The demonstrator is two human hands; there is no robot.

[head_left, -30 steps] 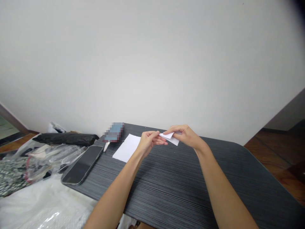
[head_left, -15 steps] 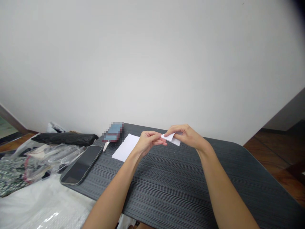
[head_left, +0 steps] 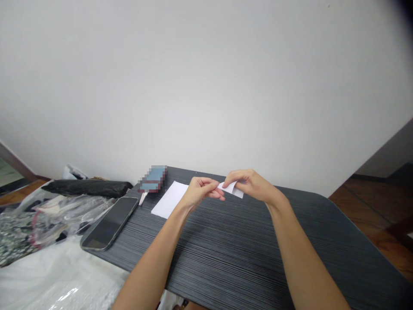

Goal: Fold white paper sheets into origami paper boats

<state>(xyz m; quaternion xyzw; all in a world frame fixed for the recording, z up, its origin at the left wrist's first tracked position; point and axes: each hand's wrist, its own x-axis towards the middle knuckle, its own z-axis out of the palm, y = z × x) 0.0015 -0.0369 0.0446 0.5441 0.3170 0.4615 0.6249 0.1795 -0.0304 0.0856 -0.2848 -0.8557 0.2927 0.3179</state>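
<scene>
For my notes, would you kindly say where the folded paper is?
In the head view, the folded paper is held by the left hand and right hand over the table, right of the flat paper.

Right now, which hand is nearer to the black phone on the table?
Left. The left hand is right of the phone, past the flat paper; the right hand is farther right, beyond the left one.

Left hand (head_left: 199, 193) and right hand (head_left: 250, 182) both bare, fingers (head_left: 215, 194) slender. Left forearm (head_left: 156, 254) and right forearm (head_left: 296, 241) also bare down to the lower edge of view, slim and smooth in outline, broadening from narrow wrists (head_left: 273, 199). Nail detail too small to make out.
</scene>
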